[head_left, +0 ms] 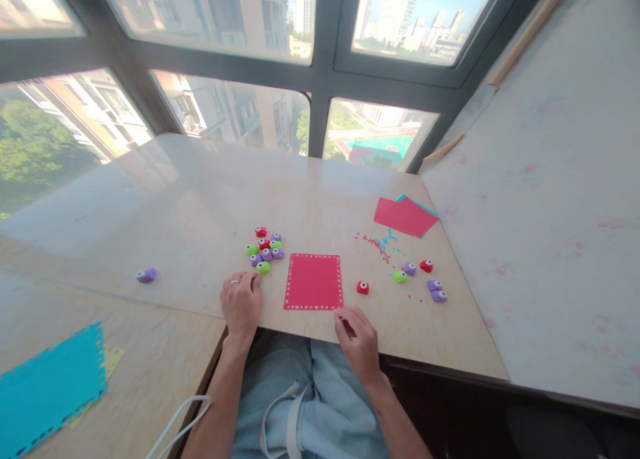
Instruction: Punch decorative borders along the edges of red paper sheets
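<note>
A square red sheet of paper (313, 282), its border punched with small shapes, lies flat before me. My right hand (357, 339) is closed in a pinch at its near right corner, fingertips on the edge. Left of the sheet, my left hand (242, 304), a ring on one finger, rests on the table with fingers curled in; whatever may be under them is hidden. Just beyond those fingers sits a green craft punch (263, 267), part of a cluster of red, purple and green punches (267, 254). A red punch (363, 288) stands right of the sheet.
More punches (410, 268) and red and blue paper bits (383, 244) are scattered at the right. Behind them lie red and blue sheets (405, 216). At left are a purple punch (146, 275), a punched blue sheet (55, 386) and a white cable (177, 419). Windows border the table (200, 179).
</note>
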A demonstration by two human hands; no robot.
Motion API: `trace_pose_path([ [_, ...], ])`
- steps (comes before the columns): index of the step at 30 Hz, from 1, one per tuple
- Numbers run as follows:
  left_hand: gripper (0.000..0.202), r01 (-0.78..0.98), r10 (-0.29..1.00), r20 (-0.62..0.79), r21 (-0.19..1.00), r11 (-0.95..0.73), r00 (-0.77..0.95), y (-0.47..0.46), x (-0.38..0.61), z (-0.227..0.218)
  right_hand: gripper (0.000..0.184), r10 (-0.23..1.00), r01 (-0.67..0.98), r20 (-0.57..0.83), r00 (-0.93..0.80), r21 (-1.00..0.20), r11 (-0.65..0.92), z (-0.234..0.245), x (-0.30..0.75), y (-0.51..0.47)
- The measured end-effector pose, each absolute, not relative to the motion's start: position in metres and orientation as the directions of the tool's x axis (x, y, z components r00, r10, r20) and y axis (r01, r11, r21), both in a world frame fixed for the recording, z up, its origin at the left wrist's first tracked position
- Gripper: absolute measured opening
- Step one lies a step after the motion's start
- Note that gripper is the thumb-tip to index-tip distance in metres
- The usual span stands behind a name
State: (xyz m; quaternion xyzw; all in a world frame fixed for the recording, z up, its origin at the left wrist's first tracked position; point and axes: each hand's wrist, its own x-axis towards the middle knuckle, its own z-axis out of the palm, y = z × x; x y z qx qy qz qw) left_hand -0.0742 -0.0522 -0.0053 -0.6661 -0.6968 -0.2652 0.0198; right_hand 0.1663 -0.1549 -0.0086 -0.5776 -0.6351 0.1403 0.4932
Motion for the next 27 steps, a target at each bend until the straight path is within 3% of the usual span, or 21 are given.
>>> trace_pose_path([
  [4,0.023,0.937,0.928,0.365,0.343,-0.065,-0.069,-0.056,-0.069,-0.007,0.017,0.884,0.594,0.444,0.146,-0.754,0.281,-0.012,0.167,-0.155],
  [9,0.02,0.885,0.925,0.38,0.431,-0.176,-0.001,-0.061,-0.06,-0.011,0.016,0.879,0.594,0.456,0.138,-0.748,0.295,-0.014,0.167,-0.156],
  [14,0.023,0.84,0.906,0.409,0.525,-0.137,-0.108,-0.065,-0.065,-0.011,0.016,0.878,0.576,0.455,0.151,-0.762,0.296,-0.011,0.168,-0.155],
  [23,0.028,0.835,0.945,0.316,0.54,-0.109,-0.081,-0.061,-0.087,-0.012,0.016,0.888,0.547,0.435,0.148,-0.784,0.293,-0.013,0.169,-0.156],
  [27,0.025,0.873,0.955,0.287,0.481,-0.079,-0.072,-0.055,-0.084,-0.006,0.016,0.894,0.541,0.426,0.141,-0.789,0.291,-0.013,0.169,-0.156],
])
